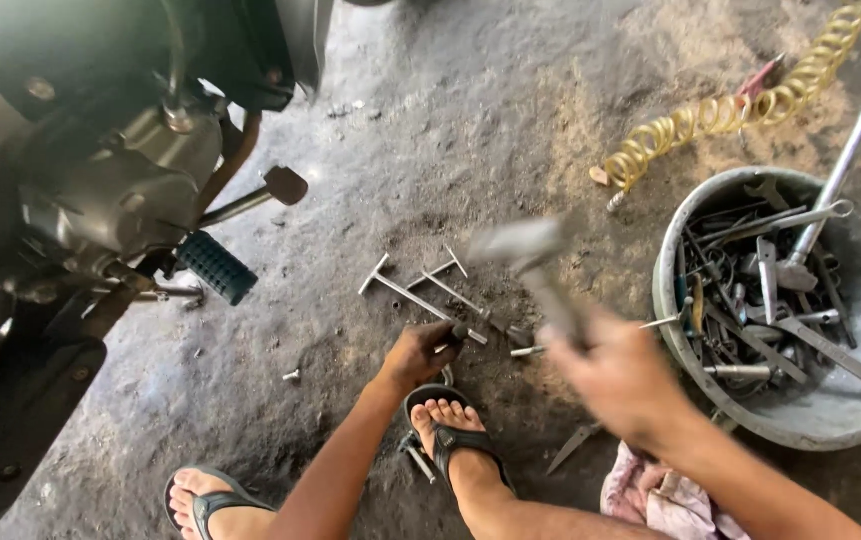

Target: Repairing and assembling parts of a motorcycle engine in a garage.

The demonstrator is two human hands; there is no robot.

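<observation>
**Floor job beside the motorcycle: both hands loaded**

Head view, looking down at a stained concrete floor.

- My left hand, centre frame, is closed around a small dark tool tip, pressed down at the near end of the T-handle wrenches. Three or so of these lie on the floor just above the hand, fanned out, touching or almost touching each other.
- My right hand, right of centre, is clamped on the shaft of a metal hammer. Head of it is up and to the left of the fist, above the wrenches. Heavy motion blur on hand and hammer, so I can't tell the exact grip.
- Hands are apart, left lower and further left than right.
- Round metal basin at the right edge, full of spanners and rods; one long silver handle sticks out toward the upper right.
- Yellow coiled hose in the upper right, well clear of the basin.
- Motorcycle engine fills the upper left; ribbed black footpeg and a pedal lever poke out toward the centre.
- Two feet in sandals along the bottom: one just below my left hand, the other lower left.
- Pinkish rag bottom right, under my right forearm.
- Loose bolt on the floor left of my left hand.
</observation>
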